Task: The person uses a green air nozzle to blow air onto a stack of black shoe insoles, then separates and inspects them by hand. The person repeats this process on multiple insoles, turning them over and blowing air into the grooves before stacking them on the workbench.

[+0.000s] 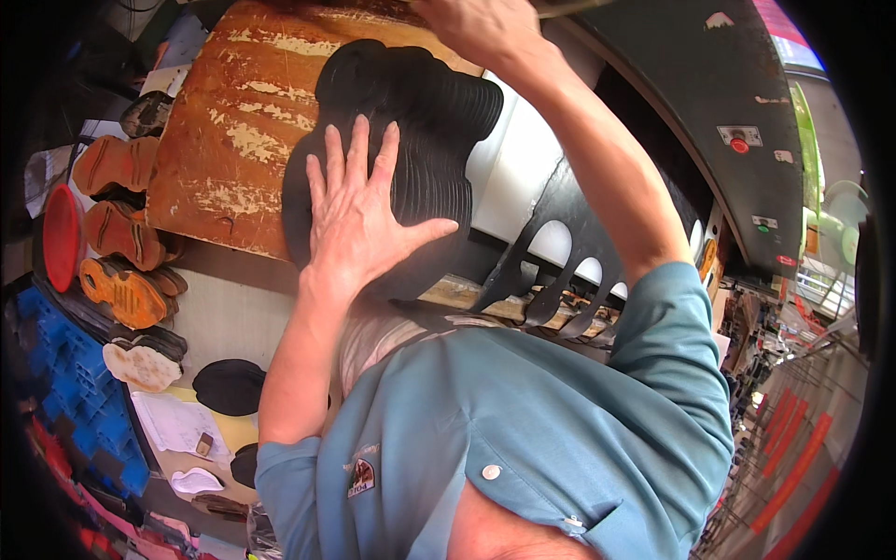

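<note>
A thick stack of black shoe-sole-shaped pieces [425,103] lies fanned out, its many edges showing at the right. My left hand [359,201] rests flat on top of it, fingers spread and thumb out to the right. Under the stack is a worn orange-brown board [219,177] with flaking patches. My right hand [485,28] reaches past the stack to the upper edge of the picture, where its fingers are mostly cut off. Whether it grips anything is hidden. Beneath my right arm hangs a black sheet [546,201] with sole-shaped holes cut through it, next to a white surface [518,154].
A dark machine housing [672,84] with a red button [739,146] and a green button [763,224] stands at the right. Left of the board are brown sole-shaped stacks [117,165], a red round dish [63,237], blue plastic pieces [79,373] and papers [177,422].
</note>
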Demonstrator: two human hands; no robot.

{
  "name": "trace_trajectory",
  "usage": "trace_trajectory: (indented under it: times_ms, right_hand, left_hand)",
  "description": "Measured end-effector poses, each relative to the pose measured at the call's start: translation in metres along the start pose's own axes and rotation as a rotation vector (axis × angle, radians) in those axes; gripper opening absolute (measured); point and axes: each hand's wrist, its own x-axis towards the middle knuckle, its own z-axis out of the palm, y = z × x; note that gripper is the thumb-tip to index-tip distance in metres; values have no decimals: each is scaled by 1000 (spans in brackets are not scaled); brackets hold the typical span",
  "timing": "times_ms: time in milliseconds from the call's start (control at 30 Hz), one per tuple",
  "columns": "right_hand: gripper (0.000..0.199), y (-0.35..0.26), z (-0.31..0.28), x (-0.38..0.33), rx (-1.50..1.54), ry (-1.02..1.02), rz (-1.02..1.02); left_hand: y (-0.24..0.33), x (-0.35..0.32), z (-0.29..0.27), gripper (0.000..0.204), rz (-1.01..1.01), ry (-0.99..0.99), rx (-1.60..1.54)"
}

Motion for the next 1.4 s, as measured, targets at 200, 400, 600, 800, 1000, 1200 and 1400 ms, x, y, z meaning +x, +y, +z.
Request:
trace_trajectory:
  times_ms: [200, 400, 600, 800, 1000, 1200, 1400]
  right_hand:
    - [23, -31, -132, -89, 50, 9, 29]
    - [28, -74, -202, -186, 241, -176, -103]
    - [86, -70, -191, -213, 591, -407, 84]
    - [55, -48, -157, -211, 870, -467, 236]
    - [49, -9, -169, -239, 489, -399, 142]
    - [37, 4, -145, -246, 430, -374, 287]
    - [38, 2, -142, -249, 552, -380, 192]
  left_hand:
    - [-9, 8, -9, 129, -13, 15, -79]
    - [-30, 17, -49, 102, 58, 188, -2202]
    - [77, -1, -22, 40, -114, 195, -2074]
    - [97, -4, 0, 54, 50, 216, -1033]
    - [-67, -15, 0, 70, -176, 50, -46]
    - [-94, -15, -4, 68, -112, 83, -40]
    - [-84, -12, -11, 71, -186, 21, 17]
